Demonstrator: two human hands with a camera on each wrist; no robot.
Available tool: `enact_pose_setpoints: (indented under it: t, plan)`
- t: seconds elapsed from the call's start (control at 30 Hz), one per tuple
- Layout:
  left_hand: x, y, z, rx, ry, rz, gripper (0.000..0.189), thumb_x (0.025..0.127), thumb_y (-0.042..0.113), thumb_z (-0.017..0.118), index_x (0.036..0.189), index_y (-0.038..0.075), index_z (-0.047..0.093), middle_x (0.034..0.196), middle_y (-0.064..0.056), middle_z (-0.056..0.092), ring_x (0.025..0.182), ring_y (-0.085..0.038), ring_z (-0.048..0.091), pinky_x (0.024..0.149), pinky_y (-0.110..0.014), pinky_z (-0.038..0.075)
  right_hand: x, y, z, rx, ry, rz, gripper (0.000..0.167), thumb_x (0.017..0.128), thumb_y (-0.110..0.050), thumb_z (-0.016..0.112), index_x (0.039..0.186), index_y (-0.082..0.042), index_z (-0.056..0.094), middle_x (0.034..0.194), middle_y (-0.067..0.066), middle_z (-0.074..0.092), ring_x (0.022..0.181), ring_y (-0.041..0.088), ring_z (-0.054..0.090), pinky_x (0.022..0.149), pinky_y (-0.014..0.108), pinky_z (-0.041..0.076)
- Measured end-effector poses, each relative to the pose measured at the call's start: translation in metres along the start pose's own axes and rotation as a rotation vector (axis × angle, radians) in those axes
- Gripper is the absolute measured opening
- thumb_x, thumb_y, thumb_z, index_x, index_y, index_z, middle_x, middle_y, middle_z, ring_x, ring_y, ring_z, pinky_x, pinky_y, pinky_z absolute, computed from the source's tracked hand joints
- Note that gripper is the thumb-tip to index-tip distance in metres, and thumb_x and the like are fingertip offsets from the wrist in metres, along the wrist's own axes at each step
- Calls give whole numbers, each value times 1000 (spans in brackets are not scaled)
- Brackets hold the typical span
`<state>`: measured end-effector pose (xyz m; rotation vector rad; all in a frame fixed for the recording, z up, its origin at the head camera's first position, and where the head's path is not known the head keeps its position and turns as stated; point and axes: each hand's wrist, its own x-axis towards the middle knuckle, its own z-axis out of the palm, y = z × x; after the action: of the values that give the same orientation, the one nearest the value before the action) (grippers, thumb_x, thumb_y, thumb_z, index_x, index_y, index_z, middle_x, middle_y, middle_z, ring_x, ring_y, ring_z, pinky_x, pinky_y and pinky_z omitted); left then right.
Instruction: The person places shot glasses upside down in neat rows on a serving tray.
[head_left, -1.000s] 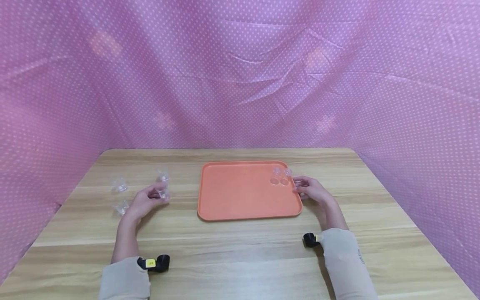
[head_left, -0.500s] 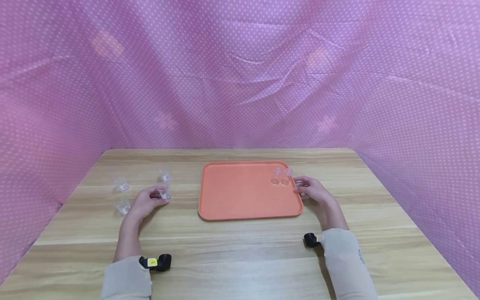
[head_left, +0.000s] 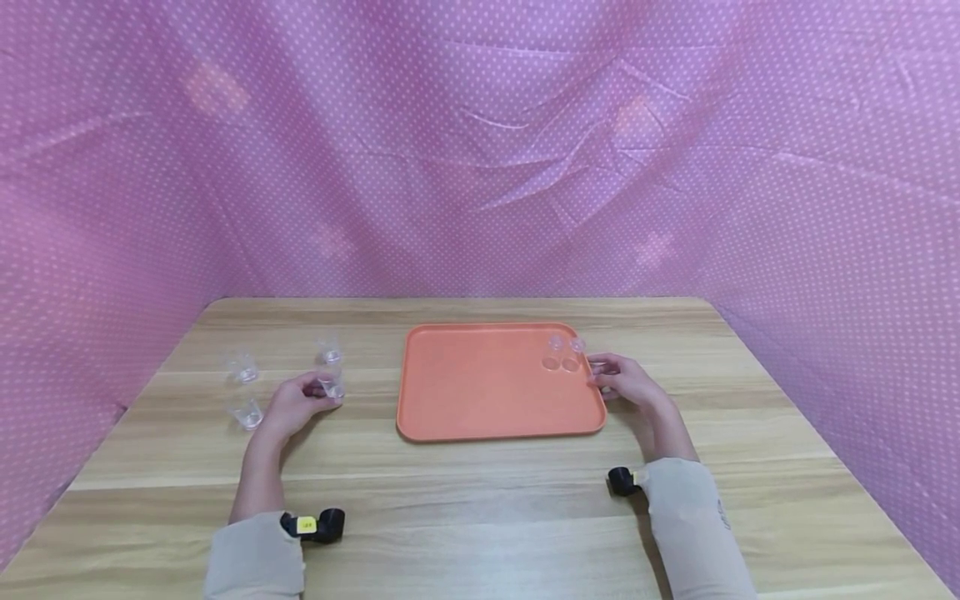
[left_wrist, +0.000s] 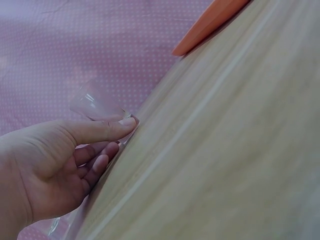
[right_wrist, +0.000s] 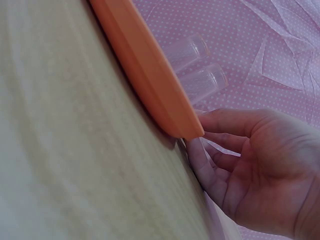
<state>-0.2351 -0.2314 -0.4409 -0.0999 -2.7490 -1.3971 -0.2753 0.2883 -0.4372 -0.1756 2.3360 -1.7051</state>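
My left hand [head_left: 294, 406] pinches a small clear shot glass [head_left: 332, 387] low down, between thumb and fingers, at table level. In the left wrist view the thumb of this hand [left_wrist: 55, 170] lies across the base of the glass [left_wrist: 97, 102]. Three more clear glasses stand around it: one behind [head_left: 330, 352] and two to its left [head_left: 243, 367] [head_left: 248, 413]. My right hand [head_left: 628, 383] grips the right edge of an orange tray [head_left: 480, 392]. Two clear glasses [head_left: 561, 363], seemingly upside down, stand on the tray near that hand.
A wood-grain table [head_left: 480, 517] lies under everything. Pink dotted cloth [head_left: 480, 167] hangs behind it and along both sides. Bare tabletop separates the tray from the held glass. Each wrist carries a small black camera [head_left: 330, 525].
My left hand and the pinched glass have shifted very slightly to the right. The right hand keeps its grip on the tray edge, and the tray looks almost still.
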Motion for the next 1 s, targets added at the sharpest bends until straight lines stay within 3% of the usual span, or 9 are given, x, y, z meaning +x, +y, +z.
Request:
enact_pose_setpoints:
  t: [0.37, 0.63, 0.83, 1.0]
  plan:
    - [-2, 8, 1, 4, -23, -33, 45, 79, 10, 71, 119, -4, 54, 93, -16, 60, 89, -29, 53, 84, -43, 40, 0, -1, 1, -20, 2, 1, 45, 88, 4, 51, 131, 11, 37, 107, 22, 53, 83, 16, 58, 74, 34, 52]
    - [-4, 17, -3, -39, -36, -46, 52, 79, 10, 70, 125, -4, 50, 105, -23, 57, 98, -36, 52, 89, -48, 38, -1, -2, 0, -29, 0, 1, 46, 89, 3, 52, 131, 10, 37, 109, 24, 52, 87, 18, 57, 74, 34, 52]
    - [-4, 24, -4, -75, -50, -60, 51, 80, 9, 68, 125, -5, 49, 109, -23, 55, 100, -34, 51, 87, -42, 41, -1, -1, 0, -25, 2, 3, 47, 88, 3, 53, 131, 11, 37, 108, 23, 52, 87, 18, 57, 74, 34, 52]
    - [-4, 26, -3, -55, -44, -25, 49, 80, 9, 68, 123, -6, 50, 104, -22, 56, 94, -32, 53, 82, -38, 43, -1, 0, 1, -27, 0, 0, 47, 87, 3, 53, 131, 11, 37, 107, 23, 53, 87, 18, 57, 74, 34, 52]
